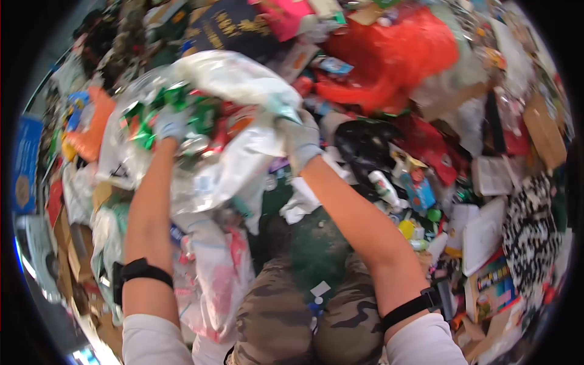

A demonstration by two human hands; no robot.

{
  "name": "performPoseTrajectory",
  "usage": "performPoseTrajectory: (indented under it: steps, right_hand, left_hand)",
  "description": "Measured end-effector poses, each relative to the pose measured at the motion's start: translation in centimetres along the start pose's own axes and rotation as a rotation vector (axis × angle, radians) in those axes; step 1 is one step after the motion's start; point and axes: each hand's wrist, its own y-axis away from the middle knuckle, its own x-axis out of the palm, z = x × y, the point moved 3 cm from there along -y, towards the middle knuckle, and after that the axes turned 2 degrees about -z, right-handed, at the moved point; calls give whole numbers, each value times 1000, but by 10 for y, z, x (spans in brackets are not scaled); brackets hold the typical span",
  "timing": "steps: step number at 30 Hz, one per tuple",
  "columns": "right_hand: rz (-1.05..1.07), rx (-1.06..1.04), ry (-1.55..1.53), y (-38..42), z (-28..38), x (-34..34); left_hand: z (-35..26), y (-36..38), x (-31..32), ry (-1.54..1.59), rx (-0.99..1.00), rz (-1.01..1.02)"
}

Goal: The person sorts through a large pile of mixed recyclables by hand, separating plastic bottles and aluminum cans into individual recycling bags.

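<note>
A white plastic bag [234,76] lies open in front of me, with crushed green and red cans [204,115] inside it. My left hand [172,123], in a pale glove, reaches into the bag among the cans; its fingers are blurred and partly hidden. At the bag's right edge, my gloved right hand [299,139] is closed on the white plastic. Below my left hand, a clear-and-white part of the bag hangs over a pinkish bag [213,274].
Mixed waste surrounds my legs. A red plastic bag [389,58] lies at the upper right, a black bag [365,146] right of my right hand, an orange bag [94,125] at the left, and a patterned black-and-white cloth [530,234] at the far right.
</note>
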Motion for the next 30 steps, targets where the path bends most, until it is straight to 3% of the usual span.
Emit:
performPoseTrajectory:
  steps: [1, 2, 3, 4, 5, 6, 8, 10, 11, 12, 13, 15, 16, 18, 19, 20, 22, 23, 24, 25, 26, 28, 30]
  right_hand:
    - [87, -132, -111, 2, 21, -1]
    - [317, -12, -386, -13, 16, -2]
    - [343, -96, -295, 3, 25, -12]
    - [362, -182, -207, 20, 35, -22]
    - [252, -336, 125, 30, 28, -36]
    - [290, 70, -1, 67, 35, -68]
    - [105, -22, 213, 124, 35, -151]
    - [-390, -111, 507, 190, -6, -255]
    - [-597, 174, 594, 256, 19, -287]
    - [-561, 135, 194, 298, -41, -333]
    - [-538, 115, -204, 341, -99, -378]
    - [-1026, 527, 25, 463, -90, -393]
    - [-1048, 425, -209, 515, -145, -406]
    - [-1084, 650, 328, 572, -203, -450]
    - [-1363, 730, -169, 581, -184, -441]
    - [-1341, 740, -175, 575, -173, -442]
    - [-1354, 928, -317, 574, -170, -440]
    - [-1422, 927, -59, 571, -195, -446]
    - [-1406, 933, -61, 571, -232, -456]
    - [-1224, 1100, 368, 566, -264, -471]
    - [-1050, 1140, 522, 562, -255, -470]
    - [-716, 1159, 852, 551, -223, -462]
    - [-450, 1205, 819, 544, -183, -461]
  left_hand:
    - [26, -21, 25, -115, 139, 25]
    - [31, -13, 32, -231, 310, -142]
    - [-2, 17, 8, -161, 98, -10]
    - [7, 33, 27, -228, 598, -350]
    - [-4, 52, 26, -173, 474, -177]
    - [-9, 56, 30, -54, 496, -98]
    - [10, 44, 48, -10, 839, -129]
    - [44, 8, 71, 47, 497, 262]
    - [47, 1, 82, 47, 541, 269]
    - [55, -1, 70, -146, 686, 65]
    - [41, 20, 37, -31, 598, 73]
    - [0, 75, -43, 215, 429, 64]
    - [12, 68, -41, 448, 435, 83]
    - [-29, 111, -77, 595, 462, 101]
    - [-20, 99, -69, 874, 421, 228]
    - [-33, 114, -89, 856, 421, 212]
    - [-109, 188, -148, 865, 549, 370]
    - [-142, 223, -176, 743, 702, 297]
    - [-169, 258, -195, 624, 850, 219]
    - [-180, 280, -198, 732, 764, 295]
    - [-194, 305, -206, 726, 850, 348]
    - [-201, 334, -198, 700, 812, 419]
    - [-208, 357, -193, 576, 921, 433]
